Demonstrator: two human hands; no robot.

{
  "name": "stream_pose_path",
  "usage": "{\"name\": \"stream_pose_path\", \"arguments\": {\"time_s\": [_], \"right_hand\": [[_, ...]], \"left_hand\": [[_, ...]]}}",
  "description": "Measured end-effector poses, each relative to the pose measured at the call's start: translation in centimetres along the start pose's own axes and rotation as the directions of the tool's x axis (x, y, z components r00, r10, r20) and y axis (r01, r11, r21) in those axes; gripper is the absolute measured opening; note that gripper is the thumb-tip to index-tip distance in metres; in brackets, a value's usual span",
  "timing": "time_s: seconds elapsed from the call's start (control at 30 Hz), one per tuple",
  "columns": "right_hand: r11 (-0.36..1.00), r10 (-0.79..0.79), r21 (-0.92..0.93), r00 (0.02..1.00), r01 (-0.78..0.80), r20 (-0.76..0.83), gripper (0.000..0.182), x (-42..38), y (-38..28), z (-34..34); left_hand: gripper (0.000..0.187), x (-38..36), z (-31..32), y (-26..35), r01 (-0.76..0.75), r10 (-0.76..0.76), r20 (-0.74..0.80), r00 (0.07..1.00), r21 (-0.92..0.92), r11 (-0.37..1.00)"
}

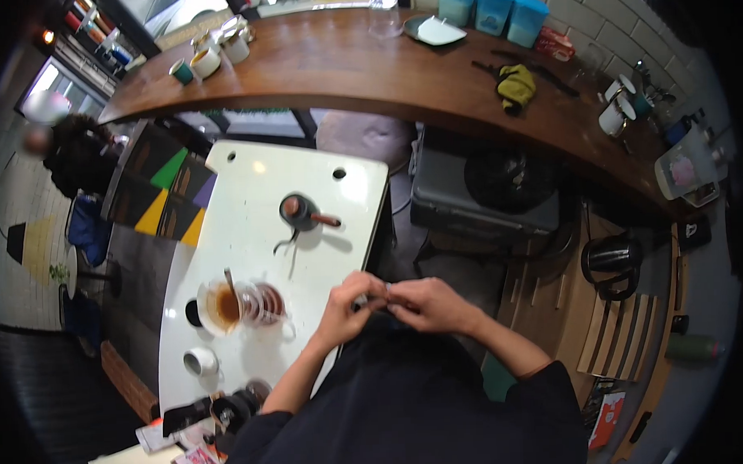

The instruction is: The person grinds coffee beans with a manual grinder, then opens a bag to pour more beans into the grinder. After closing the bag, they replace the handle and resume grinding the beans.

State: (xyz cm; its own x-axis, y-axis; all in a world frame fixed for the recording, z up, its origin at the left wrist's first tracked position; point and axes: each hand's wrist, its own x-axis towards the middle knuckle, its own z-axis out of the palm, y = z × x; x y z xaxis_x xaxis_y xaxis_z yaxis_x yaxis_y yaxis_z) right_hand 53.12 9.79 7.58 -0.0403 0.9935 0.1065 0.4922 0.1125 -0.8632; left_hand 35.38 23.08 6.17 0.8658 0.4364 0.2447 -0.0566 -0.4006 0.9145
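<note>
My left hand and my right hand meet in front of my body, beside the white table's edge. The fingers of both are curled and closed together at the fingertips. Something small and dark or greyish shows at the left fingers, too small to name. On the white table, a black gooseneck kettle with a wooden handle stands beyond my hands. To the left, a coffee dripper holds brown coffee, with a spoon handle sticking up; a glass server adjoins it. A white cup stands nearer.
A wooden counter curves across the back, bearing cups, blue containers and a yellow-green cloth. On the right are a black electric kettle and a slatted wooden rack. Another person is at far left.
</note>
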Motion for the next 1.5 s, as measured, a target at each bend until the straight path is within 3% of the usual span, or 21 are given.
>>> {"name": "stream_pose_path", "arguments": {"time_s": [0.07,0.13,0.23,0.4,0.5,0.7,0.77,0.97,1.07,1.1,1.2,1.3,1.5], "right_hand": [[0.993,-0.112,-0.051,0.991,0.108,-0.076,0.020,0.4,0.7,0.1],[0.998,-0.043,-0.042,0.996,0.040,-0.079,0.019,0.2,1.0,-0.4],[0.994,-0.078,0.058,0.987,0.087,-0.143,0.015,-0.6,2.0,-1.1],[0.993,-0.012,0.119,0.997,0.021,-0.081,0.011,-2.8,2.5,-4.7],[0.998,0.011,0.066,1.000,-0.009,-0.023,0.012,-4.8,2.4,-6.6],[1.000,-0.017,-0.025,0.982,0.013,-0.190,0.015,-8.5,2.5,-8.8],[0.990,-0.130,-0.077,0.958,0.114,-0.254,0.017,-9.3,3.6,-8.8],[0.995,-0.087,-0.053,0.982,0.080,-0.167,0.017,-11.2,3.1,-10.5],[0.997,-0.074,-0.045,0.988,0.068,-0.133,0.018,-11.5,2.9,-10.8],[0.997,-0.073,-0.041,0.989,0.068,-0.130,0.018,-11.6,2.8,-10.8],[0.990,-0.118,-0.100,0.976,0.101,-0.183,0.021,-11.4,2.5,-10.5],[0.966,-0.257,-0.131,0.890,0.224,-0.376,0.016,-10.9,2.8,-9.8],[0.962,-0.266,-0.143,0.925,0.234,-0.272,0.012,-11.3,3.2,-9.7]], "left_hand": [[0.013,0.7,0.1,-0.1,0.034,-0.034,-0.009,0.999,0.037,0.999],[0.015,1.5,0.4,-0.1,0.070,-0.070,-0.014,0.997,-0.012,0.997],[0.015,2.7,1.5,0.3,0.095,-0.094,0.044,0.995,-0.043,0.995],[0.009,4.7,4.3,1.8,0.159,-0.144,0.106,0.984,-0.158,0.974],[0.009,5.1,6.9,2.0,0.114,-0.104,0.067,0.992,-0.164,0.980],[0.010,6.4,11.5,4.5,0.054,-0.056,-0.022,0.998,-0.116,0.992],[0.010,6.8,12.6,4.8,0.050,-0.053,-0.022,0.998,-0.119,0.992],[0.006,7.1,13.9,5.9,0.042,-0.040,0.020,0.999,-0.097,0.994],[0.005,6.7,14.2,5.7,0.124,-0.120,0.032,0.992,-0.197,0.973],[0.004,6.5,14.5,5.5,0.045,-0.049,-0.022,0.999,-0.161,0.986],[0.008,6.3,15.1,5.8,-0.054,0.044,-0.128,0.991,-0.079,0.995],[0.009,6.7,15.2,6.9,-0.066,0.065,-0.155,0.986,-0.005,0.998],[0.009,6.4,15.4,7.3,0.003,-0.005,-0.140,0.990,-0.011,1.000]]}}
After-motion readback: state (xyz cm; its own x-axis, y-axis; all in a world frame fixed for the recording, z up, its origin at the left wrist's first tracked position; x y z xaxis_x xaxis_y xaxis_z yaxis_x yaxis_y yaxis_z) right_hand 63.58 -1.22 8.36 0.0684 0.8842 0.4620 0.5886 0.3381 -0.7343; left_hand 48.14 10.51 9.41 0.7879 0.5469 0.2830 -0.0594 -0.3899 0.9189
